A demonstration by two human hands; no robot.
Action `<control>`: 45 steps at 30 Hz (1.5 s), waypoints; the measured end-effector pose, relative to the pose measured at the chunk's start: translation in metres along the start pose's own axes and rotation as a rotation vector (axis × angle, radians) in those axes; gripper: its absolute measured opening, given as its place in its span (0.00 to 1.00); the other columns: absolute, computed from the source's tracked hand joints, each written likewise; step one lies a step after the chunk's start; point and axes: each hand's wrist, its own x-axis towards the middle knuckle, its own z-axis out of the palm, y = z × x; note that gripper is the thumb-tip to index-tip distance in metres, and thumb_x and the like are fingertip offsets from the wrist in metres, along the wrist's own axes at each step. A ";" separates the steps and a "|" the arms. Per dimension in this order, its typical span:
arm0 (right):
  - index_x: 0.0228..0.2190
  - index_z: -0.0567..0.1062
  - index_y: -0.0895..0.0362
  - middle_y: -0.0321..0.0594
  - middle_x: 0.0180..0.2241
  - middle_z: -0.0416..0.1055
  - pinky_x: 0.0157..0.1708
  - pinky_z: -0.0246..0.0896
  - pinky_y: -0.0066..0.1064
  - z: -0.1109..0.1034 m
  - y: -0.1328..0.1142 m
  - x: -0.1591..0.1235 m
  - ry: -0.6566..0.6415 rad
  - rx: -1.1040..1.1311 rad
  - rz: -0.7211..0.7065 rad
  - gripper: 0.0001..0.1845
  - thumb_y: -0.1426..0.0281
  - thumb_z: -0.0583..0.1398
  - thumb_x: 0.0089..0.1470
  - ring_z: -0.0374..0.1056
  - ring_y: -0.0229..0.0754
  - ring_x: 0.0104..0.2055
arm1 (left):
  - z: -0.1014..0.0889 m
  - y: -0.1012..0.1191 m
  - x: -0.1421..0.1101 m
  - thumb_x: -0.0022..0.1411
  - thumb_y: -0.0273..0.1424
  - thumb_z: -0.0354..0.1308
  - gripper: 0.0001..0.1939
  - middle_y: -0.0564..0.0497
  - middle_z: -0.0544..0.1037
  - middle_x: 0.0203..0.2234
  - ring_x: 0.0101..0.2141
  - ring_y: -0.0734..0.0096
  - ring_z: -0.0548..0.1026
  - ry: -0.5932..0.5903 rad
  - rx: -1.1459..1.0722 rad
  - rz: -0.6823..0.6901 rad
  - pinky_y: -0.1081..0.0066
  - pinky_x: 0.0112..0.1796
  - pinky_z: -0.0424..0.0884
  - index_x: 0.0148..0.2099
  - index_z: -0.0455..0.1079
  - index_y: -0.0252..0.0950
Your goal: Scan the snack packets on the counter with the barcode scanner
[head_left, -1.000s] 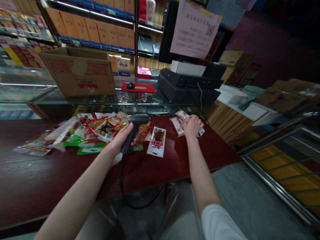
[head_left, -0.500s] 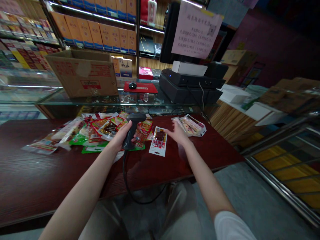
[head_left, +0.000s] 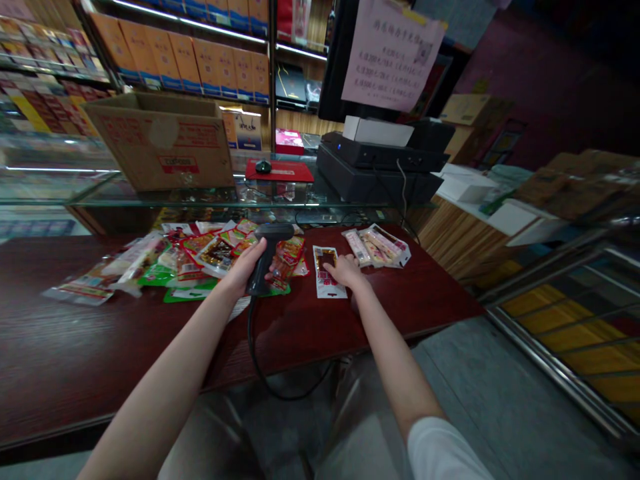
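Note:
My left hand (head_left: pixel 245 272) is closed around the grip of a black barcode scanner (head_left: pixel 261 267), its head pointing up and its cord (head_left: pixel 253 347) hanging below the table edge. Just right of it, a small white snack packet (head_left: pixel 330 289) with a dark brown window lies on the dark red table. My right hand (head_left: pixel 347 272) is on this packet's right side, thumb across its front and fingers curled at its edge; part of the packet is hidden beneath. Beyond that hand lie pale wrapped snack packs (head_left: pixel 383 247). A heap of snack packets (head_left: pixel 193 257) spreads left of and behind the scanner.
A glass counter behind the table (head_left: pixel 65 333) carries an open cardboard box (head_left: pixel 165 150), a mouse (head_left: pixel 263 167) on a red mat (head_left: pixel 295 172), and a black cash drawer (head_left: pixel 370 177) below a monitor with a paper notice (head_left: pixel 393 57). Metal railing (head_left: pixel 550 373) stands at right.
My right hand has come left and down onto the white snack packet. The packet has shifted slightly right and turned. My left hand still holds the scanner in nearly the same place.

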 end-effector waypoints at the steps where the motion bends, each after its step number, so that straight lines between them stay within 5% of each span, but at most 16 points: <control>1: 0.47 0.72 0.66 0.66 0.53 0.65 0.52 0.59 0.50 0.001 -0.004 -0.002 -0.002 0.009 0.007 0.32 0.51 0.60 0.54 0.62 0.63 0.57 | 0.001 -0.001 0.000 0.58 0.44 0.63 0.23 0.46 0.76 0.32 0.19 0.78 0.68 0.000 -0.004 0.002 0.78 0.14 0.63 0.46 0.68 0.30; 4: 0.51 0.67 0.66 0.67 0.56 0.62 0.52 0.59 0.53 0.002 -0.014 -0.007 -0.001 0.024 0.035 0.43 0.47 0.65 0.44 0.59 0.66 0.60 | 0.002 -0.002 -0.001 0.58 0.43 0.63 0.22 0.47 0.76 0.32 0.19 0.78 0.68 -0.001 -0.021 0.006 0.78 0.14 0.63 0.46 0.68 0.31; 8: 0.54 0.61 0.61 0.59 0.49 0.71 0.46 0.63 0.47 -0.004 -0.015 -0.005 0.018 0.160 0.054 0.39 0.59 0.68 0.45 0.69 0.59 0.51 | 0.003 -0.002 0.000 0.57 0.43 0.65 0.22 0.48 0.76 0.30 0.20 0.78 0.68 -0.005 -0.010 -0.008 0.78 0.14 0.63 0.44 0.67 0.32; 15: 0.59 0.55 0.58 0.53 0.47 0.75 0.44 0.65 0.38 0.002 0.001 -0.002 0.297 0.415 -0.168 0.40 0.66 0.65 0.49 0.74 0.54 0.47 | 0.006 -0.001 -0.005 0.55 0.50 0.63 0.26 0.54 0.70 0.18 0.15 0.77 0.65 -0.089 0.076 -0.044 0.78 0.15 0.60 0.43 0.65 0.33; 30: 0.61 0.53 0.56 0.50 0.51 0.73 0.47 0.66 0.35 0.014 -0.021 -0.017 0.234 0.537 -0.303 0.42 0.68 0.65 0.49 0.73 0.50 0.50 | 0.009 -0.006 -0.007 0.57 0.50 0.61 0.24 0.55 0.68 0.18 0.15 0.80 0.62 -0.181 0.151 -0.029 0.78 0.16 0.57 0.39 0.65 0.33; 37: 0.65 0.49 0.65 0.62 0.60 0.59 0.54 0.59 0.42 -0.024 0.024 0.013 0.533 0.309 -0.189 0.45 0.68 0.62 0.52 0.59 0.56 0.62 | 0.007 0.007 -0.009 0.55 0.50 0.63 0.27 0.57 0.67 0.17 0.16 0.77 0.65 -0.063 0.090 0.002 0.78 0.15 0.59 0.44 0.66 0.33; 41: 0.60 0.61 0.63 0.61 0.53 0.65 0.47 0.60 0.43 -0.056 0.068 0.036 0.478 0.041 -0.002 0.34 0.67 0.61 0.54 0.67 0.58 0.51 | -0.002 0.013 -0.007 0.56 0.51 0.62 0.27 0.56 0.68 0.18 0.15 0.78 0.64 -0.042 0.066 0.012 0.78 0.15 0.59 0.45 0.68 0.32; 45: 0.50 0.73 0.63 0.60 0.50 0.67 0.50 0.53 0.48 -0.063 0.090 0.043 0.441 -0.210 0.042 0.21 0.70 0.61 0.54 0.61 0.60 0.53 | -0.006 0.018 -0.005 0.54 0.48 0.65 0.25 0.54 0.70 0.21 0.17 0.78 0.66 0.028 0.033 0.074 0.79 0.15 0.60 0.44 0.67 0.33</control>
